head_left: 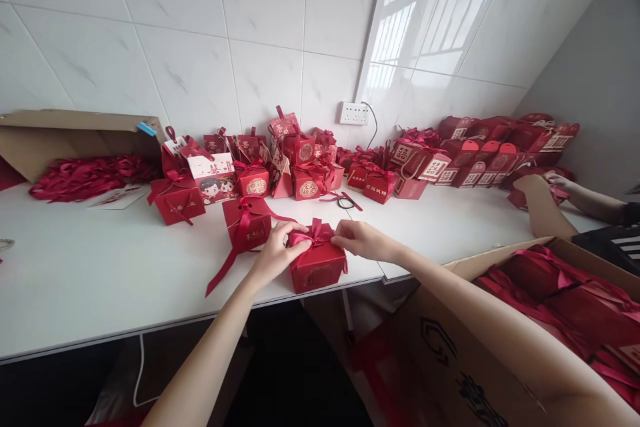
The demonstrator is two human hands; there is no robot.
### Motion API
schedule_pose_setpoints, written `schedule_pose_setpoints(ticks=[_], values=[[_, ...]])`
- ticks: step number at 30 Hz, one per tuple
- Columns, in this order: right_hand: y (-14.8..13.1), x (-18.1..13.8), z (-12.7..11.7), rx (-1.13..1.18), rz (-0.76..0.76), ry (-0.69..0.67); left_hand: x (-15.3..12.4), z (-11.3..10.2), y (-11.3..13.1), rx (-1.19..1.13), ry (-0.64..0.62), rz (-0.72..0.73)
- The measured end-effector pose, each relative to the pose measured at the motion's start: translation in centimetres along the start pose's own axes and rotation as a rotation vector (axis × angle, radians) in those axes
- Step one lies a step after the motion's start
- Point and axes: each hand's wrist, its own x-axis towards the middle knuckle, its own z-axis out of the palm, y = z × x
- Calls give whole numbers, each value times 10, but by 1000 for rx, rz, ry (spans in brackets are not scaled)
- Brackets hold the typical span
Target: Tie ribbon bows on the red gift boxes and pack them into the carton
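Observation:
In front of me at the table's near edge stands a red gift box [320, 272] with a shiny red ribbon [317, 233] tied in a bow on top. My left hand [278, 252] pinches the bow's left side, thumb and fingers close together. From the right, my right hand [361, 240] holds the bow's other side between closed fingers. Just left of my left hand is a second red gift box [257, 230], with a loose ribbon [227, 268] trailing from it over the table.
Several decorated boxes [306, 181] line the wall, with more stacked at the right [480, 153]. A cardboard carton [85, 123] with red ribbons lies at the left. Another carton [500, 250] of boxes stands at lower right. Another person's hand [557, 180] touches a box at far right.

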Motion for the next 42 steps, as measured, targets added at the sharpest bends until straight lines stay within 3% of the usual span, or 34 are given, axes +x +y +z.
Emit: schedule_pose_setpoints(ticks=[4,7,12,16,20,21,22,25,27,30,32,33,37,42], values=[[8,5,-1,-37,-17,95,1,-1,6,6,-1,27],[11,9,-3,-99,-30,94,4,-1,12,25,-19,25],[-7,-4,-4,-81,2,81,9,-1,13,57,-123,89],[-27,-25,-8,63,150,-94,11,-1,10,37,-160,89],[-20,-30,-28,7,154,-471,13,-1,13,10,-182,101],[-15,-28,-33,-20,162,-498,13,-1,14,5,-189,95],[-10,-25,-37,-39,167,-444,13,0,15,-1,-196,86],[0,-13,-32,-26,103,-68,14,1,16,-23,-220,74],[1,-7,-18,-6,23,38,13,4,16,-38,-206,83],[0,-2,3,25,9,109,7,9,13,-42,31,30],[0,-2,11,126,60,108,1,11,11,-14,236,-75],[1,-2,13,190,89,91,-2,12,11,7,271,-128],[5,-5,15,464,157,44,-9,10,10,-20,103,-200],[7,-10,17,670,171,-13,-4,12,3,-176,143,-94]])
